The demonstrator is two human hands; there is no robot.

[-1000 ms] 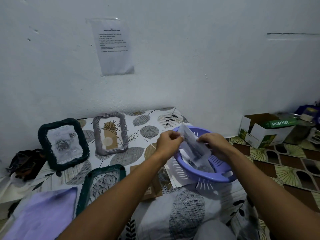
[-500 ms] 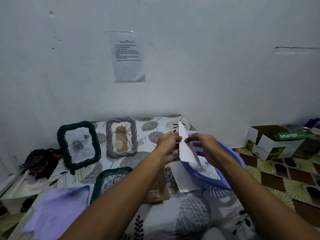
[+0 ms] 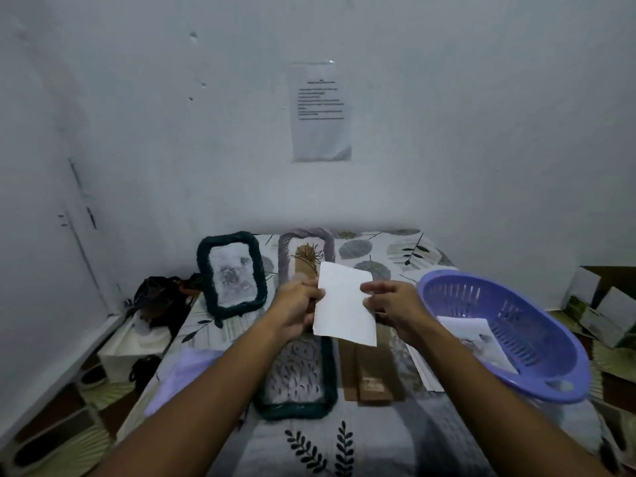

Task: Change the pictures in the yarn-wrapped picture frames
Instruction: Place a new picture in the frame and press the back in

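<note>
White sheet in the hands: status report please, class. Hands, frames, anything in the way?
Left hand pinching white sheet; right hand open at its other edge. Dark green frame and grey frame upright, teal frame flat. Nothing blocking.

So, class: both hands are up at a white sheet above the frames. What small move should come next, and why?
Probably lower the white sheet toward the dark green frame lying flat beneath it. The left hand pinches the sheet's edge, the right hand is at its other side, and that frame lies nearest.
</note>
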